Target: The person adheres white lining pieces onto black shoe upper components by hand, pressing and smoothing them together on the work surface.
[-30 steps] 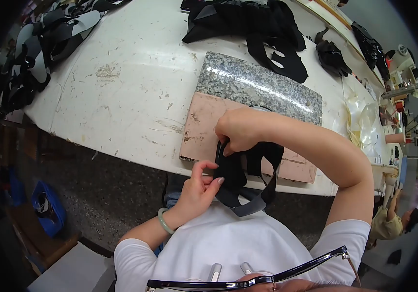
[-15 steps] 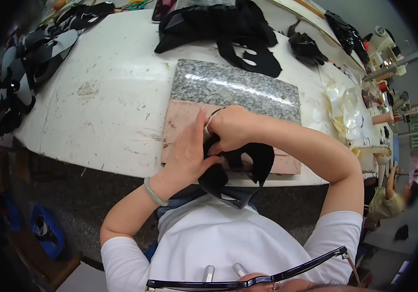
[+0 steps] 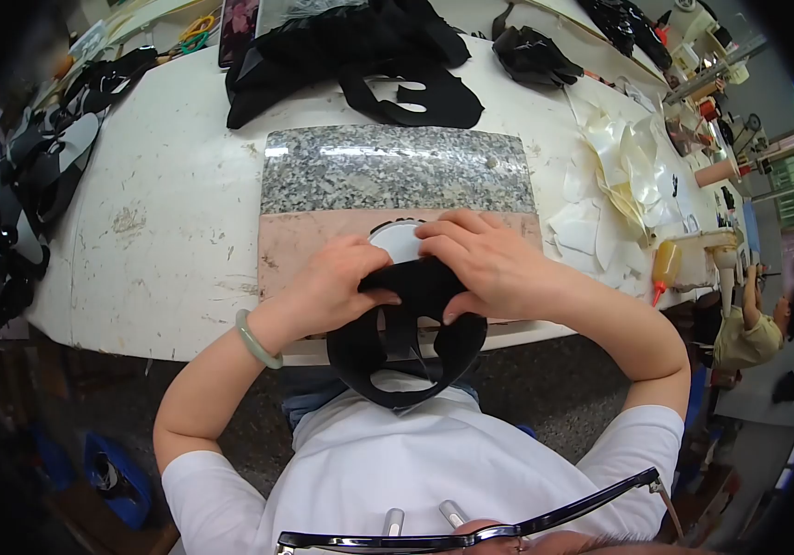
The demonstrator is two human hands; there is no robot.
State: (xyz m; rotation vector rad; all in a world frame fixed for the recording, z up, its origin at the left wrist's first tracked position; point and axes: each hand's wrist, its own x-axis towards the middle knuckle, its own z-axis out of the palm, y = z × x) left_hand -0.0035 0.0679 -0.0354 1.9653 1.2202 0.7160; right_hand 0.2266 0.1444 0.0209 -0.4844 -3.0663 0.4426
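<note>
Parted to either side of the black piece (image 3: 418, 285), pinching its top with fingers of left hand (image 3: 330, 284) and right hand (image 3: 498, 266) at bench (image 3: 152, 231) edge. Partly hiding a pale disc (image 3: 396, 243).

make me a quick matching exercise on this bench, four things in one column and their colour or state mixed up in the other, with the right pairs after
1. bangle
2. stone slab
3. bottle
4. cut-out piece

A. amber with a red tip
B. held by left hand and right hand
C. pale green
D. speckled grey

Right pairs: 1-C, 2-D, 3-A, 4-B
</note>
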